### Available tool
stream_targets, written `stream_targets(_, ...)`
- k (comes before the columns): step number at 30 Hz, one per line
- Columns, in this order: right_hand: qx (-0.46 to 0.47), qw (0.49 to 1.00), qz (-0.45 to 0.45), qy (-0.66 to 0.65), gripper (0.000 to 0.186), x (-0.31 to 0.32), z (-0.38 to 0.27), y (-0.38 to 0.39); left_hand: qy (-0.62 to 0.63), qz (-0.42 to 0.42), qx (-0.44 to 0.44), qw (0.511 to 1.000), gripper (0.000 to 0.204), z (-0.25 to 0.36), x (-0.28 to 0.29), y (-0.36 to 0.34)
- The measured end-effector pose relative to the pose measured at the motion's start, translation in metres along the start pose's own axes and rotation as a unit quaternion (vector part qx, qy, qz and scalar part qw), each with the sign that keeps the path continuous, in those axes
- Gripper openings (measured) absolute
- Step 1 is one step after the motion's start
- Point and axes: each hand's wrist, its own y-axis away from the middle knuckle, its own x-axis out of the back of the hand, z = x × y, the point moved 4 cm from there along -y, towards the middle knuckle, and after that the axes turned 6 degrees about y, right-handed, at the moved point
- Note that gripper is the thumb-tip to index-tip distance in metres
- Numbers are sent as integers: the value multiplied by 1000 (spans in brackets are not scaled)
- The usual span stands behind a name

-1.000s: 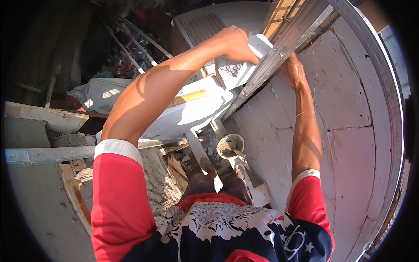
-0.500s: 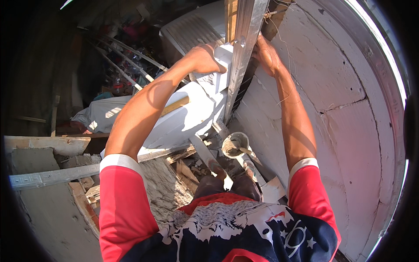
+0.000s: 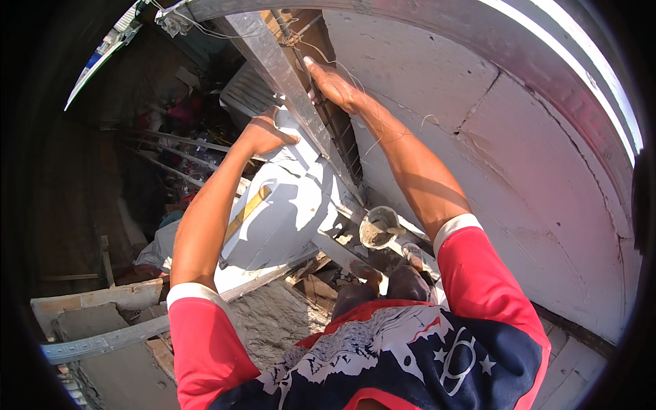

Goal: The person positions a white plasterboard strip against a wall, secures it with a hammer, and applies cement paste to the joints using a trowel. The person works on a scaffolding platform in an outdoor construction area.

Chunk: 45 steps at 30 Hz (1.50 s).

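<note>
My left hand (image 3: 265, 133) is closed on the edge of a white block (image 3: 295, 130), its thumb along the near face. That block sits against an upright metal profile (image 3: 290, 75), on top of other white blocks. On the profile's other side, my right hand (image 3: 336, 87) reaches in beside thin reinforcing bars (image 3: 350, 140), thumb stretched upward. Its other fingers are mostly hidden by the bars and profile, so its grip does not show. A hammer with a yellowish wooden handle (image 3: 247, 212) leans on the white blocks (image 3: 287, 229) below my left forearm.
A bucket of grey mortar (image 3: 380, 227) with a tool in it stands by my feet. White block wall (image 3: 540, 178) rises on the right, loose wire (image 3: 396, 130) before it. A curved-looking metal strip (image 3: 109, 342) and boards (image 3: 102, 297) lie left; rubble covers the ground.
The view has swung, so the profile and both hands appear farther left and the profile leans more. My right hand shows more of its thumb. My left hand stays on the block.
</note>
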Motion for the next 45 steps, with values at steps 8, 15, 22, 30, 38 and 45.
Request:
stream_targets(8, 9, 999, -19, 33, 93, 1, 6, -11, 51, -24, 10, 998, 98, 23, 5, 4)
stream_targets(15, 8, 999, -28, 30, 86, 5, -9, 6, 32, -36, 29, 998, 92, 49, 12, 13)
stream_targets(22, 44, 999, 6, 23, 86, 8, -16, 11, 9, -53, 49, 997, 97, 53, 12, 12)
stream_targets(30, 263, 915, 77, 297, 76, -9, 21, -41, -8, -8, 35, 999, 89, 40, 3, 18)
stream_targets(38, 40, 998, -11, 51, 88, -11, 11, -20, -10, -10, 51, 999, 91, 31, 3, 20)
stream_targets(45, -47, 999, -8, 8, 100, 1, 20, -20, -39, -1, 14, 999, 103, 16, 7, 9)
